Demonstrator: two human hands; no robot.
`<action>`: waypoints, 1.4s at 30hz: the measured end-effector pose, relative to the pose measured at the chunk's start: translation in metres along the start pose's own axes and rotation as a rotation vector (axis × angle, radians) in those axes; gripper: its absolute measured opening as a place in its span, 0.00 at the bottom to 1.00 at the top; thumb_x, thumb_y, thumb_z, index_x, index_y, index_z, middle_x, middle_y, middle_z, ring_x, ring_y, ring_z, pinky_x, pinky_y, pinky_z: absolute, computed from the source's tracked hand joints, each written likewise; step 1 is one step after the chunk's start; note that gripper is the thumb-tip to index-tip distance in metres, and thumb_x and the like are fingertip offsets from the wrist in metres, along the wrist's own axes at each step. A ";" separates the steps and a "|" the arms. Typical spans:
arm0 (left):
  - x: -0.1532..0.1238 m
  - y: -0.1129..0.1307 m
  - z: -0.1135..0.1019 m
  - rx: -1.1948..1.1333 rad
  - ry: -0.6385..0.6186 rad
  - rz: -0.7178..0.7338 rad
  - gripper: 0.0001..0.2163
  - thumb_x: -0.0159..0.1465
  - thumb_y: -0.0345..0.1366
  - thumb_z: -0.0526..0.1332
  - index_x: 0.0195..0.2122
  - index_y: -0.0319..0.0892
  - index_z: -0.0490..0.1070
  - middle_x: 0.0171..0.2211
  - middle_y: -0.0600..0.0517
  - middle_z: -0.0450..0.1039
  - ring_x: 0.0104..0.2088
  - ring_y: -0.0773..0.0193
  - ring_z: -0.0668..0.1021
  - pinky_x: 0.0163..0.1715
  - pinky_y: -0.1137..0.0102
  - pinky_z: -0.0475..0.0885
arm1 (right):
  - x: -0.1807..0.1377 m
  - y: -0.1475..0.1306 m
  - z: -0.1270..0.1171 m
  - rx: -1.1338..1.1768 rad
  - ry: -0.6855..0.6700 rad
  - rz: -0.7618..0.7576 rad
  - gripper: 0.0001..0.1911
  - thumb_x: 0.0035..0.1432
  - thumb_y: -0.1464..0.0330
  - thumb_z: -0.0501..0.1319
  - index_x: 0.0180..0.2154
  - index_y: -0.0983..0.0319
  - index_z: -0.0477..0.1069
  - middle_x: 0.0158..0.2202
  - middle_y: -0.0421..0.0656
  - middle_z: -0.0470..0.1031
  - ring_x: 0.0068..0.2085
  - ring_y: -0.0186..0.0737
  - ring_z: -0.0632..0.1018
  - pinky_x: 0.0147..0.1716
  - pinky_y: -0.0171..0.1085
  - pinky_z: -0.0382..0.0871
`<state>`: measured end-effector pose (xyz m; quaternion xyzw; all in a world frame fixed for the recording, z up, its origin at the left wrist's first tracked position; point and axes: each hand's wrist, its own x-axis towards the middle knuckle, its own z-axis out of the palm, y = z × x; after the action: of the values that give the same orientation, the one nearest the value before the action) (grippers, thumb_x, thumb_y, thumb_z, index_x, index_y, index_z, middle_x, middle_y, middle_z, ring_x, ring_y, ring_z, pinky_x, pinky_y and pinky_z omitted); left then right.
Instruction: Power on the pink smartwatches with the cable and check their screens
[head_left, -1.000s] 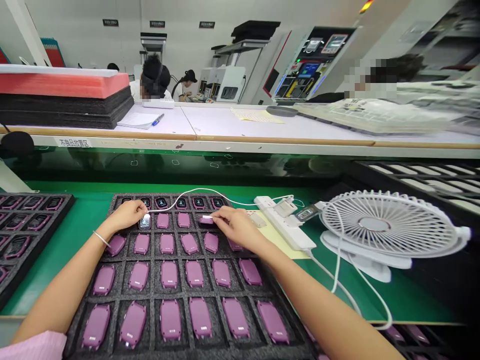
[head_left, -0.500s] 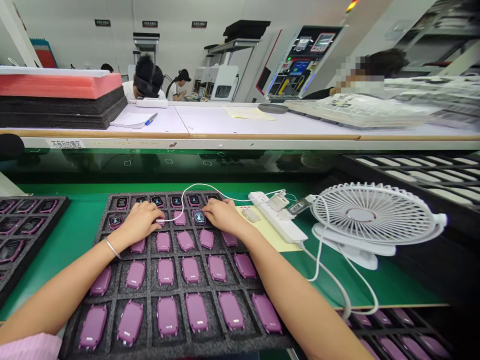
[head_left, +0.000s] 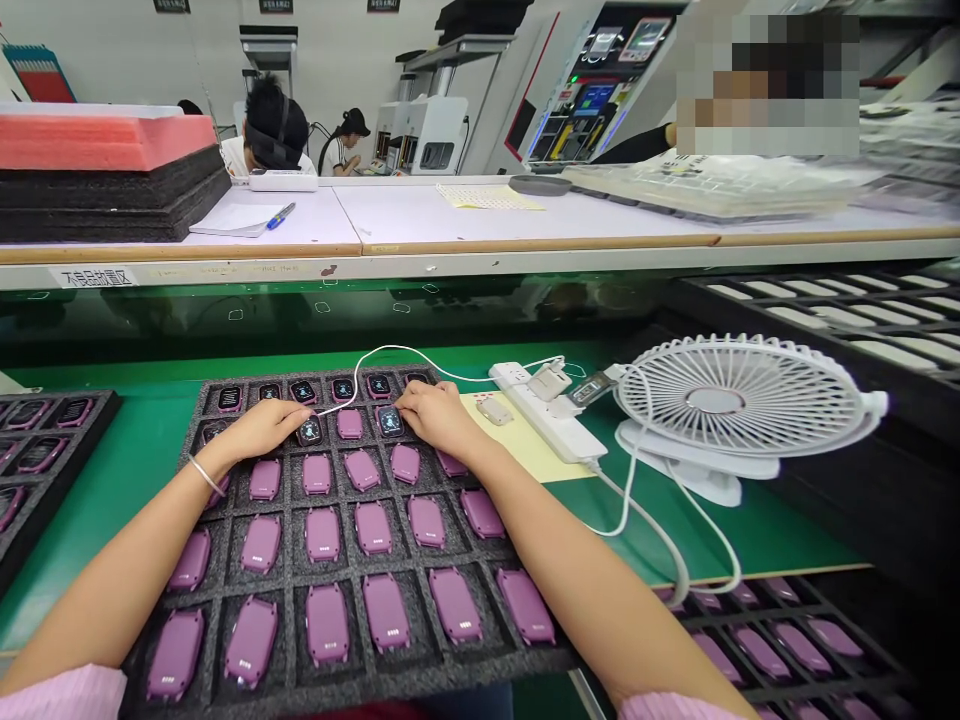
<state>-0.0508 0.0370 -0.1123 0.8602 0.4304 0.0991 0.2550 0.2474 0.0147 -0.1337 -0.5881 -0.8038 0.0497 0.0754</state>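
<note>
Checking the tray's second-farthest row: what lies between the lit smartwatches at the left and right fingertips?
In the head view, one purple smartwatch, back up in the foam tray; a white cable curves beyond it.

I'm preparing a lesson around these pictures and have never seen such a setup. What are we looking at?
There is no machine arm here: these are a person's own two bare hands. Every picture comes from one camera worn on that person's head, looking forward and down.

On the green mat lies a dark foam tray of strapless smartwatches, most with their purple backs up. The left hand pinches the end of a white cable beside a lit smartwatch. The right hand touches another lit smartwatch; how firmly, I can't tell. To the right are a power strip and a white fan.
</note>
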 end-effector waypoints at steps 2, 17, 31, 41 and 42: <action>0.000 -0.003 0.004 -0.027 0.015 -0.015 0.27 0.71 0.53 0.43 0.34 0.41 0.76 0.36 0.47 0.81 0.37 0.53 0.80 0.41 0.64 0.74 | 0.000 0.000 0.001 0.001 0.009 -0.001 0.17 0.67 0.74 0.54 0.42 0.61 0.82 0.43 0.49 0.79 0.48 0.47 0.76 0.40 0.42 0.50; 0.004 -0.009 0.014 -0.052 0.048 -0.062 0.25 0.71 0.50 0.44 0.40 0.43 0.79 0.42 0.45 0.83 0.48 0.51 0.81 0.50 0.64 0.73 | -0.006 -0.019 0.002 -0.069 0.300 -0.009 0.14 0.70 0.71 0.54 0.41 0.62 0.80 0.43 0.49 0.78 0.42 0.45 0.73 0.39 0.43 0.47; 0.010 -0.014 0.017 -0.165 0.089 -0.085 0.20 0.68 0.50 0.53 0.35 0.43 0.78 0.37 0.47 0.83 0.41 0.53 0.81 0.45 0.65 0.73 | -0.002 -0.043 0.015 -0.050 0.175 -0.126 0.16 0.70 0.74 0.50 0.44 0.63 0.77 0.41 0.50 0.77 0.44 0.47 0.72 0.44 0.45 0.49; 0.012 -0.008 0.002 -0.375 0.481 -0.158 0.14 0.57 0.46 0.63 0.34 0.40 0.80 0.36 0.45 0.82 0.37 0.56 0.80 0.39 0.65 0.73 | 0.004 -0.042 0.024 -0.021 0.103 -0.048 0.16 0.72 0.67 0.53 0.48 0.58 0.80 0.47 0.50 0.74 0.47 0.48 0.71 0.44 0.44 0.54; 0.006 -0.007 -0.007 -0.403 0.565 -0.161 0.16 0.58 0.47 0.63 0.37 0.40 0.80 0.39 0.45 0.81 0.39 0.56 0.79 0.41 0.65 0.73 | 0.004 -0.041 0.025 -0.017 0.104 -0.046 0.15 0.72 0.67 0.54 0.48 0.58 0.80 0.46 0.50 0.74 0.48 0.48 0.71 0.44 0.44 0.55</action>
<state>-0.0546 0.0480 -0.1102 0.6945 0.5221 0.3956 0.2977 0.2034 0.0061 -0.1509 -0.5717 -0.8125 0.0107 0.1131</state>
